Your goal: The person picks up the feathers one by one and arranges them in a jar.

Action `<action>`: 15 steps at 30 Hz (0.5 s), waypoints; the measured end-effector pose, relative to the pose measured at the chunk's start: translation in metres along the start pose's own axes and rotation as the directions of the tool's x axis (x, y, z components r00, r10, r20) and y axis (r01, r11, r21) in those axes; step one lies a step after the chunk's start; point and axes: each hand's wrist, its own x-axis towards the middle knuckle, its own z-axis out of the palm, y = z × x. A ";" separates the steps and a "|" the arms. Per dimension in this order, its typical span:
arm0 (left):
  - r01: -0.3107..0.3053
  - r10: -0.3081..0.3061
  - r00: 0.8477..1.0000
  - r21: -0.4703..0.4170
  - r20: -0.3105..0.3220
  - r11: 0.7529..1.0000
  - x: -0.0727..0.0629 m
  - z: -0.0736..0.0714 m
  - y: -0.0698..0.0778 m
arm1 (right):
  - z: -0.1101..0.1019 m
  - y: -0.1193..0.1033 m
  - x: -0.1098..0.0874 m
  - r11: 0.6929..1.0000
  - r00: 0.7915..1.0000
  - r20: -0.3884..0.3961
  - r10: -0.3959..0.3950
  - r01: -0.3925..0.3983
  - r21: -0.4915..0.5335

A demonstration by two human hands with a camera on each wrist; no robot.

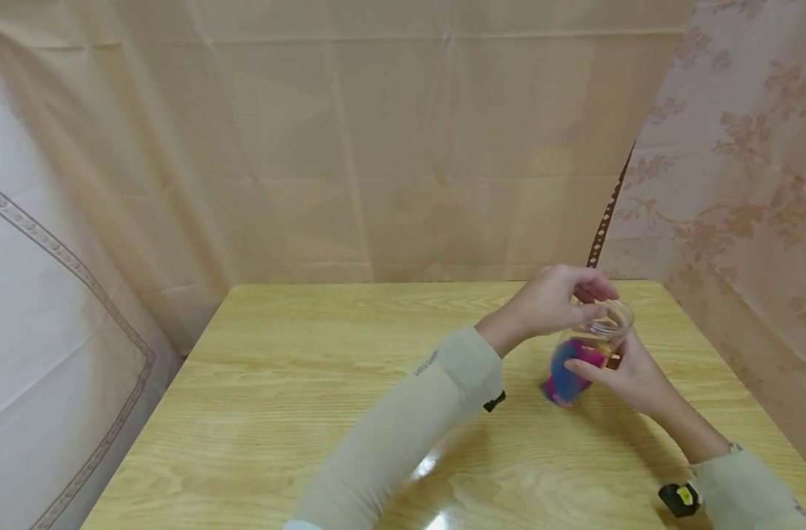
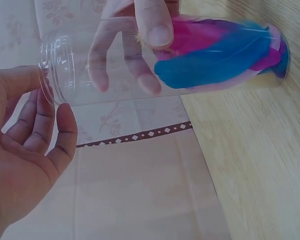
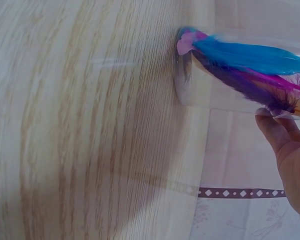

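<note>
A clear jar [image 1: 610, 327] with an uncovered mouth stands at the right of the table, its base against the tabletop. Inside lie several feathers [image 2: 215, 57], blue, magenta, pale pink and purple, gathered toward the bottom. My right hand [image 1: 631, 375] grips the jar round its middle, thumb across the near side; its fingers show through the clear wall in the left wrist view. At the rim, my left hand [image 1: 558, 302] has its thumb and fingers bent about the edge. In the right wrist view a purple feather [image 3: 245, 87] lies below the blue one.
The wooden table [image 1: 277, 412] reaches out to the left and front. A beige curtain [image 1: 403, 147] hangs behind it, and a floral-patterned cloth [image 1: 747, 184] hangs along the right side. Small black straps [image 1: 679, 499] show at the sleeves.
</note>
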 end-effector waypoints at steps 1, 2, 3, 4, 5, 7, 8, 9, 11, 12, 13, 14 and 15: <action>0.000 0.000 1.000 -0.004 -0.006 1.000 0.000 0.000 0.000 | 0.000 0.000 0.000 1.000 1.000 0.001 0.000 0.000 0.004; -0.002 0.002 1.000 -0.007 -0.010 1.000 -0.001 0.000 0.000 | -0.001 0.000 0.000 1.000 1.000 0.004 -0.002 0.002 0.014; -0.007 0.007 1.000 -0.005 -0.013 1.000 -0.001 0.000 0.000 | -0.001 0.000 0.000 1.000 1.000 0.008 -0.002 0.002 0.022; -0.014 0.014 1.000 -0.005 -0.016 1.000 -0.002 0.000 0.001 | -0.001 0.000 0.000 1.000 1.000 0.015 -0.004 0.004 0.028; -0.018 0.018 1.000 -0.011 -0.016 1.000 -0.002 0.000 0.001 | -0.002 0.000 0.000 1.000 1.000 0.023 -0.005 0.004 0.029; -0.046 0.046 0.999 -0.012 -0.019 0.999 -0.004 0.000 0.000 | -0.003 -0.001 0.000 1.000 1.000 0.026 -0.001 0.000 0.007; -0.066 0.065 0.998 -0.021 -0.022 0.998 -0.005 0.001 0.000 | -0.003 -0.001 0.000 1.000 1.000 0.027 0.003 -0.003 -0.001; -0.091 0.090 0.996 -0.031 -0.028 0.995 -0.006 0.001 -0.001 | -0.004 -0.002 -0.001 1.000 0.999 0.036 0.006 -0.006 -0.013; -0.153 0.151 0.987 -0.050 -0.047 0.987 -0.008 0.001 -0.005 | -0.007 -0.005 0.000 0.999 0.999 0.046 0.025 -0.023 -0.036; -0.181 0.177 0.982 -0.050 -0.062 0.982 -0.009 0.001 -0.006 | -0.008 -0.007 0.000 0.999 0.999 0.045 0.029 -0.027 -0.040; -0.204 0.200 0.977 -0.049 -0.077 0.978 -0.011 0.000 -0.008 | -0.011 -0.010 0.000 0.999 0.999 0.045 0.031 -0.029 -0.034; -0.223 0.218 0.972 -0.047 -0.091 0.974 -0.013 -0.002 -0.010 | -0.013 -0.013 0.001 0.999 0.998 0.049 0.029 -0.028 -0.025; -0.238 0.233 0.967 -0.038 -0.105 0.971 -0.015 -0.004 -0.011 | -0.016 -0.016 0.002 1.000 0.999 0.045 0.022 -0.021 -0.021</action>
